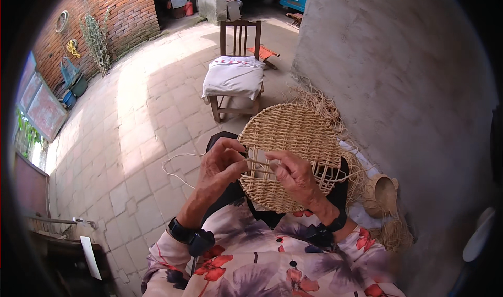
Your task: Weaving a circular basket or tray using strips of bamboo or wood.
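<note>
Cord strand [260, 164], twisted, straw-coloured, pinched in left grip [222, 163] and right grip [294, 175]; exact hold at right hard to make out. Woven panel [291, 127], rounded, coarsely ridged, directly under both grips; bare lattice strands [253, 154] between them, panel's lower part hidden by right grip. Thin pale loop [163, 166] left of left grip, ends lost behind it. Tangled fibre heap [356, 176] right of right grip, partly covered by panel.
</note>
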Demonstrator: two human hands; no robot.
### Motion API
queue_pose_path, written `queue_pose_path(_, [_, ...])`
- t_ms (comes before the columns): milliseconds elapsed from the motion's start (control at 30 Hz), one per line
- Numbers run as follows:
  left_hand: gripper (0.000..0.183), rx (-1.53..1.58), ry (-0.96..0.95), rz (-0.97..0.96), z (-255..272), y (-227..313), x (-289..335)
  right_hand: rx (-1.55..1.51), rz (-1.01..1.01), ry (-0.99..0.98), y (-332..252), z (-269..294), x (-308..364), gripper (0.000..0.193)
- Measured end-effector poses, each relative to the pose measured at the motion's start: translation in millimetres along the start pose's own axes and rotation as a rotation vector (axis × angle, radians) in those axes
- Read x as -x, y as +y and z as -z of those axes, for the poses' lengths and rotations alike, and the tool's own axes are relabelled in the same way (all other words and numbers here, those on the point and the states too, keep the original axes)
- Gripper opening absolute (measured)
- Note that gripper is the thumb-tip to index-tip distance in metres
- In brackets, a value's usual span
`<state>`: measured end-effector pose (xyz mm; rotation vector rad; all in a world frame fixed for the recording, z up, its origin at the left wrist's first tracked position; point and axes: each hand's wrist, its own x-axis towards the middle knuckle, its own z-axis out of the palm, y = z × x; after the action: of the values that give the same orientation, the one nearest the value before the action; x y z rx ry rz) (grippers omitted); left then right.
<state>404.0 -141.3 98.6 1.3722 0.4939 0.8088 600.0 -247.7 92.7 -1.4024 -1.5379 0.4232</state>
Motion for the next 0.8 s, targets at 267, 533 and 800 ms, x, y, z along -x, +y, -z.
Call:
queue_pose_path(267, [0.02,0.146,-0.087,0.108,-1,-32,-13,-0.106,-0.049,-0.063,20,-20,17,0.02])
queue_pose_path(533, [0.032,-0.757,-0.056,-0.108,2,-52,-20,0.022,-0.323,0.066,16,-18,17,0.009])
queue_pose_path(800, [0.033,-0.894,-0.201,-0.178,-15,-60,-34,0.304,-0.064,0.043,44,-52,1,0.013])
